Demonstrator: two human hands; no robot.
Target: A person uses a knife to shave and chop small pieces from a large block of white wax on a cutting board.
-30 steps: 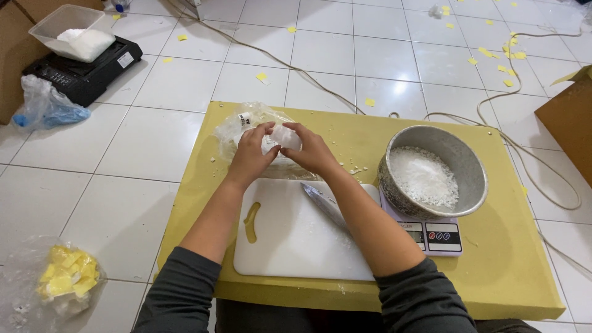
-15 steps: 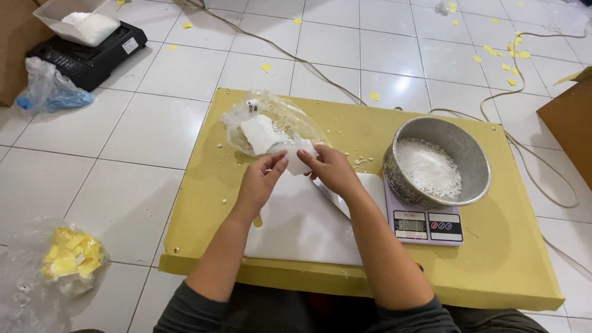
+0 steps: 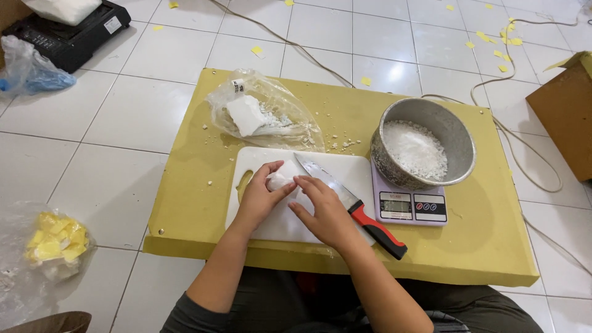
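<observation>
On a white cutting board, my left hand and my right hand together press a white waxy block down. My left fingers wrap its left side and my right fingertips touch its right edge. A knife with a red and black handle lies diagonally on the board just right of my right hand, its blade pointing up-left. Behind the board lies a clear plastic bag holding another white block and crumbs.
A metal bowl of white crumbs stands on a small kitchen scale at the right of the yellow board table. On the floor: a bag of yellow pieces, a black scale, a cardboard box, cables.
Both hands carried a white block out of the plastic bag and down onto the cutting board. The knife, earlier partly hidden under my right arm, now shows fully.
</observation>
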